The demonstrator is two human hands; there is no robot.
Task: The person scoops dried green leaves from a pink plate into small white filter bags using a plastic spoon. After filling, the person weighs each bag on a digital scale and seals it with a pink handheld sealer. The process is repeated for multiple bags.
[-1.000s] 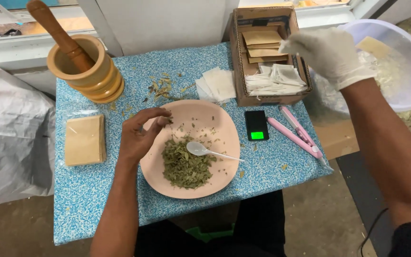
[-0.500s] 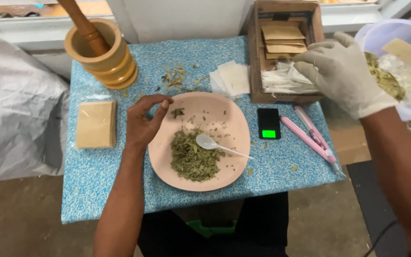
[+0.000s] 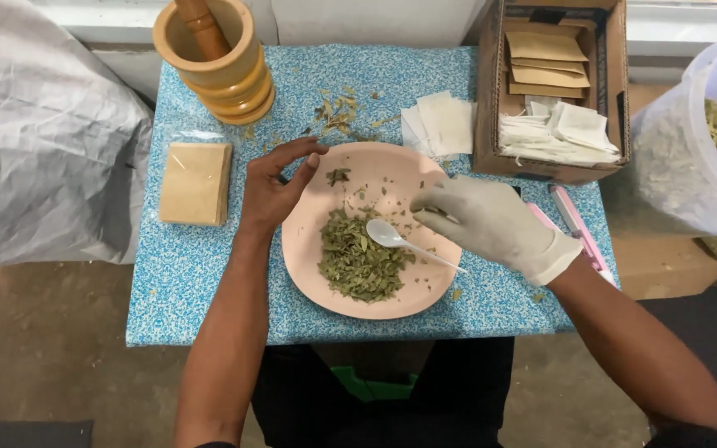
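**Dried leaves on a pink plate, with both hands at its rim**

A heap of crushed dried green leaves (image 3: 360, 259) lies in the lower middle of a round pink plate (image 3: 425, 294), which sits near the front edge of a blue speckled table (image 3: 184, 282). A white plastic spoon (image 3: 400, 241) rests on the heap, bowl on the leaves, handle pointing to the right. The left hand (image 3: 280, 187), bare, is at the plate's upper left rim, fingers curled loosely and holding nothing. The right hand (image 3: 491, 224), in a white glove, hovers over the plate's right side just above the spoon handle, fingers bent inward; whether they pinch anything cannot be told. Behind the plate: loose leaf scraps (image 3: 335, 112), a wooden mortar with pestle (image 3: 217, 58), white paper sachets (image 3: 441, 124), and a cardboard box (image 3: 551, 87) of tan and white packets. A tan stack in clear wrap (image 3: 195, 182) lies at left.
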